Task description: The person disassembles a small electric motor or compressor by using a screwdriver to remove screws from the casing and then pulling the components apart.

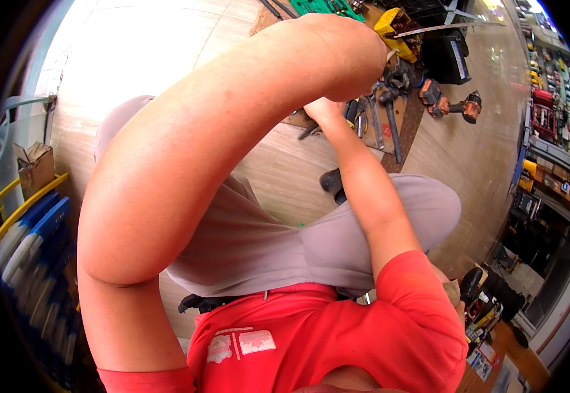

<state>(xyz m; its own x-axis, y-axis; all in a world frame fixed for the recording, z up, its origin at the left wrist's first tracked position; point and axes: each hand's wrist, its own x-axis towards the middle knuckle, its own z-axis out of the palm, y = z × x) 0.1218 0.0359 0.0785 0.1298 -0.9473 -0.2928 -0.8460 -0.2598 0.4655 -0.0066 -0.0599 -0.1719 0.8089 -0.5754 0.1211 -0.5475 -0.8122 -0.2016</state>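
My left forearm crosses the picture from lower left to upper right. It ends at the bent wrist (363, 46) beside a yellow tool bag (396, 29), and the fingers are hidden behind the wrist. My right hand (324, 108) reaches forward over my grey-trousered knee to a pile of wrenches and metal tools (380, 114) on a brown mat. My left forearm covers its fingers, so what it touches or holds stays hidden.
An orange and black power drill (452, 105) lies on the wooden floor to the right, with a black case (448, 59) behind it. Shelves of goods (553, 111) run along the right. A cardboard box (33, 164) and blue-and-yellow racks (29, 229) stand at the left.
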